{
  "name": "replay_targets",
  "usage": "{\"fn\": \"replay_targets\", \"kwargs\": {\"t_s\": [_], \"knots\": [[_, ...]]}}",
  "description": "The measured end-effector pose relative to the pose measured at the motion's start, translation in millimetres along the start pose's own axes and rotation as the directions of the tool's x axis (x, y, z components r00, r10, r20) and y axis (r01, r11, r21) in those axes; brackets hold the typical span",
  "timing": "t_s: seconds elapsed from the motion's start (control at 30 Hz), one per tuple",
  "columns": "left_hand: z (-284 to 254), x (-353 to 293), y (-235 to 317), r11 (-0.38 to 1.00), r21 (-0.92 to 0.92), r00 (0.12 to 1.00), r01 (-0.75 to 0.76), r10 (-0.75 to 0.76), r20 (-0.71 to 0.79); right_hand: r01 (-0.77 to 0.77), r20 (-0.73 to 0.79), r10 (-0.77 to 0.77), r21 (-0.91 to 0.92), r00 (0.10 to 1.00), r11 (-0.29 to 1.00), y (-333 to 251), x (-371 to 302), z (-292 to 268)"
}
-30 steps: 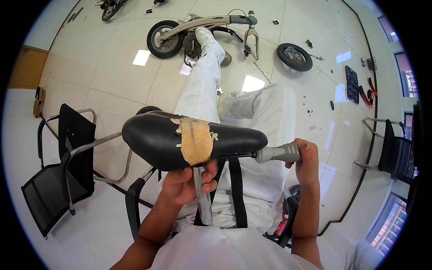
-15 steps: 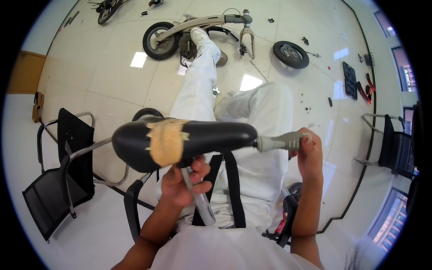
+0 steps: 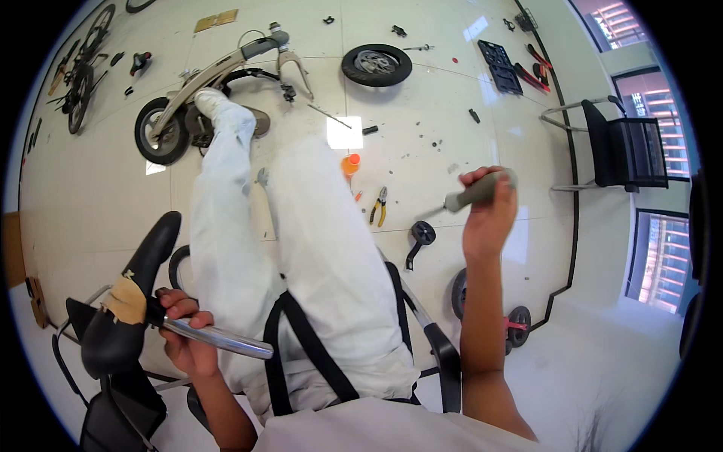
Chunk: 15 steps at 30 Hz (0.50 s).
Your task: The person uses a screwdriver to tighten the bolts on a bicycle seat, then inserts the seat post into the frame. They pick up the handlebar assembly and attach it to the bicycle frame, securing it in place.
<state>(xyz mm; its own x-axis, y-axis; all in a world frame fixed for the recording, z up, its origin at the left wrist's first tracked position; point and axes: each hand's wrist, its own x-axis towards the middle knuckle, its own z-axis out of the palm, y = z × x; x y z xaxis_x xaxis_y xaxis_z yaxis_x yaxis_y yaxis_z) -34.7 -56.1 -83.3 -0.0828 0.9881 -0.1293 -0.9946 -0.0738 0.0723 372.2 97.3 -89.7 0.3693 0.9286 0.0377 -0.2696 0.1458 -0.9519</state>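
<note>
Above the pale tiled floor (image 3: 105,196), you are sitting with a black saddle (image 3: 113,346) tilting at your left side. The fingers of your left hand (image 3: 194,355) are wrapping snugly around its metal post (image 3: 226,339), just beside the saddle. The fingers of your right hand (image 3: 487,222) are gripping a grey-handled screwdriver (image 3: 468,197), well apart from the saddle. By your foot (image 3: 218,104), a bike (image 3: 218,71) is lying on its side, and a loose wheel (image 3: 392,69) is resting to its right. Yellow-handled pliers (image 3: 382,215) are lying nearer you; a black tool case (image 3: 499,68) is sitting toward the right wall (image 3: 602,233), where a chair (image 3: 636,151) is standing near the windows (image 3: 663,256).
</note>
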Motion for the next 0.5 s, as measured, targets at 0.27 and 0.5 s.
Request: {"fn": "replay_targets", "kwargs": {"t_s": [0.27, 0.5], "knots": [[-0.8, 144.3, -10.9, 0.99, 0.131, 0.981, 0.042, -0.015, -0.195, -0.511, -0.322, 0.405, -0.396, 0.855, 0.763, 214.1, 53.1, -89.0], [-67.9, 288.1, -16.5, 0.923, 0.363, 0.943, 0.131, -0.003, -0.333, -0.495, -0.375, 0.426, -0.841, 0.823, 0.217, 409.8, 87.2, -161.9]]}}
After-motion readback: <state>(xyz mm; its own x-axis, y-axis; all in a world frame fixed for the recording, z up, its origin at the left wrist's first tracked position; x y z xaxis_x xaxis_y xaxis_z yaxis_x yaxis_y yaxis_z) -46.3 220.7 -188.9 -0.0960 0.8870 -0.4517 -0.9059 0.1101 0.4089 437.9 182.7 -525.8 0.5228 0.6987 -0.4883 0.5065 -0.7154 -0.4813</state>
